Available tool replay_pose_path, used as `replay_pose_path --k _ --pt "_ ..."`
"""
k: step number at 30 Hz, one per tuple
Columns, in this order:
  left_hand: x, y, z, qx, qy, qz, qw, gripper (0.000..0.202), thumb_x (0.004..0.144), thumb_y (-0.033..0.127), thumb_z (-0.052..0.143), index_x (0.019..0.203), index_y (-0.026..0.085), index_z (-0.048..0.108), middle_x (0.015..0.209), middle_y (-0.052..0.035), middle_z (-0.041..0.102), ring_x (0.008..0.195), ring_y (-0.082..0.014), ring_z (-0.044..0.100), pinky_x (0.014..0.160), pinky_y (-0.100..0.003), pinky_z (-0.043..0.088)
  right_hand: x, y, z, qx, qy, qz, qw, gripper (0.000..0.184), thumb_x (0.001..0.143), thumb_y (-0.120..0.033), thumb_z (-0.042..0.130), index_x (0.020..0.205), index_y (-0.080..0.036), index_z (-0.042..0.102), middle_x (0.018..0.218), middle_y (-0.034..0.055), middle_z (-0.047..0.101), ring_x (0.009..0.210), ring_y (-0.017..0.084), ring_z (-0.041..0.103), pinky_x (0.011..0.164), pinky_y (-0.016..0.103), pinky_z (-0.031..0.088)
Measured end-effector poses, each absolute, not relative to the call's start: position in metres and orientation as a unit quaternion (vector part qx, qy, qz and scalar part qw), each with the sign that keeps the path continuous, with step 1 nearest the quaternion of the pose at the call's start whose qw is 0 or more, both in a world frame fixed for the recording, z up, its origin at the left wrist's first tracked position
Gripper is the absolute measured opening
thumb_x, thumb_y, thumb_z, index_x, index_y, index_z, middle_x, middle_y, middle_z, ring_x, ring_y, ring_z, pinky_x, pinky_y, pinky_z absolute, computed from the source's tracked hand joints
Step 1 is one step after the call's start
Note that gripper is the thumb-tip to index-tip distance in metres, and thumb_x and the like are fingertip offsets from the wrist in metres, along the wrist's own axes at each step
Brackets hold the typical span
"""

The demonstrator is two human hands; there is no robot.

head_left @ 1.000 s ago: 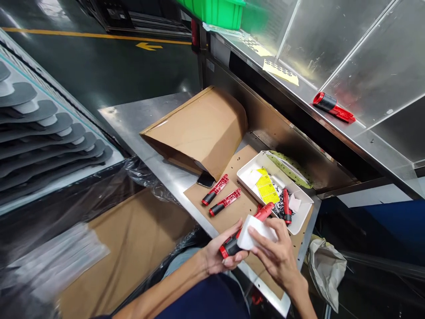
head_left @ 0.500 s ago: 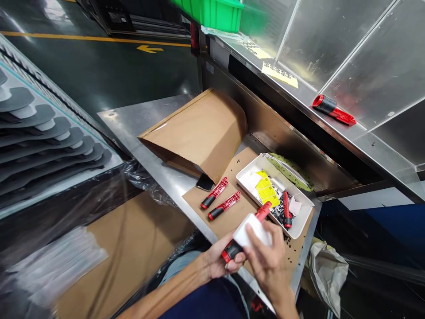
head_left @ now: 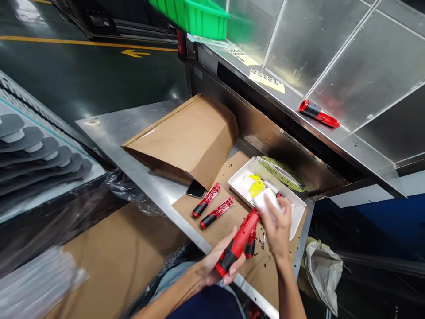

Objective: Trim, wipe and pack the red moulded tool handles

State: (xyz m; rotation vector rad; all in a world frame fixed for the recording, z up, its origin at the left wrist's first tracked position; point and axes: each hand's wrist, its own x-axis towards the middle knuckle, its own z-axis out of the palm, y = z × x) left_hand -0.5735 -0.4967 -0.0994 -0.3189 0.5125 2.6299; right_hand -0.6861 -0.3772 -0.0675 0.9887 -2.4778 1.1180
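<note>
My left hand [head_left: 217,262] is wrapped round the black lower part of a red and black plastic handle-shaped housing [head_left: 241,235], whose red end points up toward the tray. In my right hand [head_left: 279,226] is a white block-like pad [head_left: 264,201], its exact kind unclear, held apart from the housing over the edge of a white tray [head_left: 298,223]. Two similar red and black parts [head_left: 206,199] lie side by side on the cardboard. Another such part [head_left: 250,247] shows partly behind the held housing. Yellow labels [head_left: 256,186] lie in the tray.
A brown paper bag [head_left: 186,137] lies on the metal table, a phone [head_left: 196,189] partly under it. A green pouch [head_left: 282,173] leans by the tray. Above, a metal ledge carries another red and black part [head_left: 318,114], label sheets [head_left: 267,81] and a green bin [head_left: 206,20].
My right hand has lifted the white pad off the housing and moved it up and right to the tray. The housing in my left hand is now uncovered. The view has shifted slightly.
</note>
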Motion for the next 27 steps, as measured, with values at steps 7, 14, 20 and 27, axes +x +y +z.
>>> replay_pose_path --k 7,14,20,27 --pt "-0.571 -0.497 -0.101 -0.052 0.255 0.914 0.313 0.084 0.089 0.08 0.029 0.036 0.02 0.053 0.03 0.0018 0.022 0.027 -0.0161 0.04 0.029 -0.027 0.033 -0.717 -0.365 -0.061 0.287 -0.837 0.453 0.107 0.041 0.097 -0.041 0.056 0.134 -0.026 0.063 0.114 0.0089 0.051 0.109 0.021 0.053 0.096 0.042 0.049" --pt "-0.581 -0.498 -0.114 -0.031 0.291 0.905 0.309 0.089 0.089 0.081 0.019 0.033 0.019 0.049 0.029 0.0013 0.02 0.027 -0.0163 0.042 0.03 -0.027 0.037 -0.725 -0.364 -0.04 0.3 -0.838 0.426 0.165 0.039 0.097 -0.043 0.056 0.13 -0.026 0.066 0.109 0.0079 0.052 0.104 0.022 0.053 0.093 0.042 0.047" --pt "-0.578 -0.505 -0.106 -0.08 0.338 0.908 0.235 0.07 0.088 0.078 0.042 0.09 0.014 0.069 0.048 0.0005 0.056 0.033 -0.009 0.045 0.035 -0.018 0.032 -0.705 -0.348 -0.042 0.356 -0.85 0.337 0.193 0.038 0.097 -0.035 0.058 0.134 -0.031 0.063 0.118 0.0104 0.05 0.111 0.025 0.052 0.093 0.045 0.048" --pt "-0.578 -0.508 -0.079 -0.151 0.657 0.727 0.134 0.077 0.083 0.034 0.063 0.152 0.018 0.034 0.073 0.0036 0.06 0.044 -0.0118 0.052 0.046 -0.024 0.047 -0.696 -0.344 -0.058 0.448 -0.842 0.214 0.211 0.047 0.095 -0.027 0.06 0.141 -0.033 0.056 0.12 0.0124 0.05 0.11 0.027 0.051 0.085 0.044 0.053"
